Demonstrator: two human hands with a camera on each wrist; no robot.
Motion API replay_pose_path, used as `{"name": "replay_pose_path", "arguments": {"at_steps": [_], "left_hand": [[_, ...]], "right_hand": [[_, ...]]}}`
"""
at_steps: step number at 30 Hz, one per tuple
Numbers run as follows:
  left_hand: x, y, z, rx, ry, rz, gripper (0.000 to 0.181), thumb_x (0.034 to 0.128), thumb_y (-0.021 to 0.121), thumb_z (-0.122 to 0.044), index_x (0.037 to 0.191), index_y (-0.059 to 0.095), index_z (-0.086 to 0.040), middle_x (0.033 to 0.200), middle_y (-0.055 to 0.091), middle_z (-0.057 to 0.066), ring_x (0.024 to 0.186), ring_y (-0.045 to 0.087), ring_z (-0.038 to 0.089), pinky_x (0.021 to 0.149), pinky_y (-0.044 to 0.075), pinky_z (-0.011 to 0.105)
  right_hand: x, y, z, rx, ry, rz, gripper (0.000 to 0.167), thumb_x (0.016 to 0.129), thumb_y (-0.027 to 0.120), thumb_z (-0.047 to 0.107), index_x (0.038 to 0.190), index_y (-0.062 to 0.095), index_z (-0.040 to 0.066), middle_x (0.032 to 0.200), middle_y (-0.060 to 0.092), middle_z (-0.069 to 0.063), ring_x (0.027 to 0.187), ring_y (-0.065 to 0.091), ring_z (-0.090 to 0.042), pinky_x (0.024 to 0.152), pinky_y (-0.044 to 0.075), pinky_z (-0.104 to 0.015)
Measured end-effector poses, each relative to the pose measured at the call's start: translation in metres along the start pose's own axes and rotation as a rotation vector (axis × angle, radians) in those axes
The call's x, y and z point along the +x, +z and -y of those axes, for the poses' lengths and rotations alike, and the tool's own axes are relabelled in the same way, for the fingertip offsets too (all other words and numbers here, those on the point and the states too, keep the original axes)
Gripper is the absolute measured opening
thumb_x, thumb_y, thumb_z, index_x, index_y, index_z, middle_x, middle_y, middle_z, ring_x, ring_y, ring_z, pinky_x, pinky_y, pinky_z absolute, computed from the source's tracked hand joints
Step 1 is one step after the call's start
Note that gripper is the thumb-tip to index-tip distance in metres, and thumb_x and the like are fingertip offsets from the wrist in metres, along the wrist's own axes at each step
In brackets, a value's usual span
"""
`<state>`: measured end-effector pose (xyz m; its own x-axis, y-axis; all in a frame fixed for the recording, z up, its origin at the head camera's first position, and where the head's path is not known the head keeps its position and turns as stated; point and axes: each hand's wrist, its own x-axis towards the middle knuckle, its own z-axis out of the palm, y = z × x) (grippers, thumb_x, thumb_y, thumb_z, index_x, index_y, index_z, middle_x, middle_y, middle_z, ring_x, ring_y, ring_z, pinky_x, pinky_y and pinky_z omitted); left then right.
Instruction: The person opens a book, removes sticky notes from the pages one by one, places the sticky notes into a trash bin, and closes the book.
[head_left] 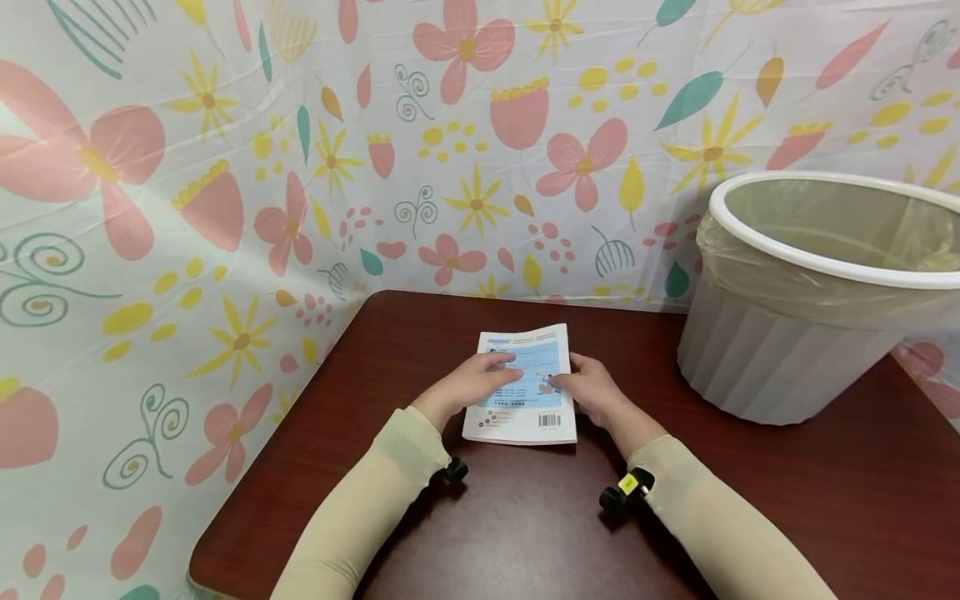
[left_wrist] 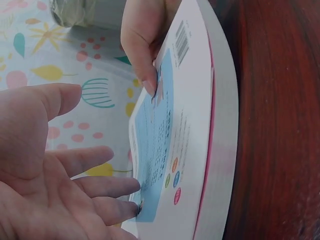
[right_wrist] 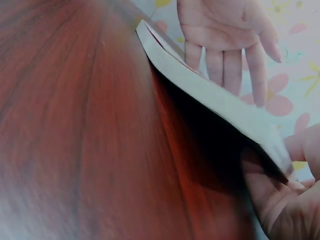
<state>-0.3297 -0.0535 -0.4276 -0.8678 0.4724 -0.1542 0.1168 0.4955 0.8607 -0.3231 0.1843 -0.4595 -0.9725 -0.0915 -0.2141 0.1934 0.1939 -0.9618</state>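
A thick paperback book (head_left: 517,421) lies over the table with its white and light-blue back cover up and a barcode at the near right corner. My right hand (head_left: 597,392) grips the book's right edge. In the right wrist view, that hand (right_wrist: 290,205) has fingers beneath the book, whose right side is raised off the table. Over the left part of the cover is my left hand (head_left: 474,383), its fingers spread and fairly straight. Its lower fingertips reach the cover in the left wrist view, while the thumb stands apart from it.
A ribbed, light-coloured bin (head_left: 757,358) with a plastic liner and white rim stands at the right on the dark red-brown table (head_left: 480,533). A flower-patterned cloth (head_left: 480,158) hangs behind and to the left. Both wrists carry small black camera mounts (head_left: 615,500).
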Motion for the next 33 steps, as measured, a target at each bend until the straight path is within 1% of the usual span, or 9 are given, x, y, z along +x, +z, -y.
{"name": "replay_pose_path", "arguments": {"at_steps": [2, 6, 12, 17, 21, 26, 28, 30, 33], "left_hand": [[0.001, 0.0, 0.0, -0.001, 0.004, 0.006, 0.069, 0.0993, 0.06, -0.055, 0.156, 0.046, -0.018, 0.163, 0.042, 0.01, 0.151, 0.04, 0.03, 0.118, 0.041, 0.053], [0.003, 0.004, 0.0, -0.006, 0.016, 0.025, 0.07, 0.0991, 0.06, -0.056, 0.157, 0.045, -0.019, 0.165, 0.04, 0.007, 0.152, 0.039, 0.029, 0.119, 0.04, 0.052], [0.004, 0.016, -0.004, -0.017, 0.035, 0.069, 0.07, 0.1002, 0.059, -0.055, 0.158, 0.043, -0.019, 0.168, 0.034, 0.003, 0.155, 0.035, 0.026, 0.121, 0.038, 0.051], [0.006, 0.026, -0.007, -0.023, 0.08, 0.1, 0.065, 0.1024, 0.058, -0.049, 0.158, 0.044, -0.017, 0.167, 0.037, 0.003, 0.154, 0.036, 0.024, 0.121, 0.039, 0.049], [0.006, 0.032, -0.012, -0.033, 0.124, 0.121, 0.064, 0.1035, 0.058, -0.046, 0.158, 0.044, -0.015, 0.166, 0.039, 0.003, 0.154, 0.037, 0.024, 0.121, 0.039, 0.047], [0.005, 0.03, -0.017, -0.019, 0.14, 0.078, 0.061, 0.1027, 0.059, -0.046, 0.156, 0.047, -0.019, 0.161, 0.046, 0.01, 0.151, 0.042, 0.024, 0.12, 0.04, 0.047], [0.004, 0.025, -0.017, -0.016, 0.135, 0.05, 0.059, 0.1021, 0.06, -0.047, 0.155, 0.049, -0.023, 0.16, 0.048, 0.013, 0.149, 0.044, 0.025, 0.119, 0.04, 0.048], [0.005, 0.019, -0.016, -0.015, 0.126, 0.029, 0.058, 0.1015, 0.06, -0.05, 0.154, 0.049, -0.027, 0.16, 0.047, 0.012, 0.149, 0.044, 0.024, 0.12, 0.04, 0.05], [0.007, 0.006, -0.011, -0.025, 0.111, 0.003, 0.059, 0.1003, 0.06, -0.054, 0.153, 0.049, -0.03, 0.16, 0.047, 0.011, 0.15, 0.043, 0.025, 0.12, 0.039, 0.051]], "right_hand": [[-0.001, -0.003, 0.002, -0.053, 0.017, 0.011, 0.063, 0.1, 0.064, 0.013, 0.158, 0.038, 0.01, 0.125, 0.07, -0.023, 0.086, 0.077, -0.021, 0.071, 0.064, -0.041], [-0.007, -0.01, 0.003, -0.148, 0.038, 0.051, 0.073, 0.101, 0.064, 0.018, 0.162, 0.025, 0.01, 0.115, 0.072, -0.022, 0.077, 0.076, -0.023, 0.062, 0.063, -0.044], [-0.018, -0.03, 0.001, -0.173, 0.015, 0.085, 0.07, 0.103, 0.06, 0.019, 0.161, 0.023, 0.008, 0.103, 0.076, -0.019, 0.07, 0.076, -0.026, 0.053, 0.06, -0.043], [-0.032, -0.052, 0.006, -0.17, -0.022, 0.087, 0.076, 0.102, 0.059, 0.017, 0.164, 0.016, 0.006, 0.109, 0.074, -0.022, 0.074, 0.077, -0.027, 0.057, 0.061, -0.045], [-0.045, -0.075, 0.019, -0.167, -0.049, 0.086, 0.082, 0.103, 0.058, 0.015, 0.166, 0.006, 0.006, 0.113, 0.073, -0.024, 0.078, 0.077, -0.027, 0.062, 0.063, -0.051], [-0.059, -0.106, 0.04, -0.191, -0.107, 0.087, 0.083, 0.104, 0.055, 0.012, 0.166, 0.0, 0.007, 0.109, 0.075, -0.021, 0.076, 0.077, -0.026, 0.06, 0.062, -0.05], [-0.064, -0.118, 0.051, -0.251, -0.127, 0.075, 0.081, 0.103, 0.055, 0.012, 0.166, 0.005, 0.006, 0.104, 0.077, -0.02, 0.071, 0.077, -0.026, 0.055, 0.061, -0.048], [-0.068, -0.128, 0.063, -0.348, -0.152, 0.06, 0.078, 0.102, 0.055, 0.012, 0.165, 0.01, 0.004, 0.099, 0.077, -0.02, 0.066, 0.075, -0.026, 0.05, 0.059, -0.047], [-0.072, -0.138, 0.085, -0.561, -0.201, 0.031, 0.074, 0.1, 0.055, 0.012, 0.163, 0.018, -0.003, 0.096, 0.077, -0.022, 0.063, 0.074, -0.025, 0.048, 0.056, -0.042]]}}
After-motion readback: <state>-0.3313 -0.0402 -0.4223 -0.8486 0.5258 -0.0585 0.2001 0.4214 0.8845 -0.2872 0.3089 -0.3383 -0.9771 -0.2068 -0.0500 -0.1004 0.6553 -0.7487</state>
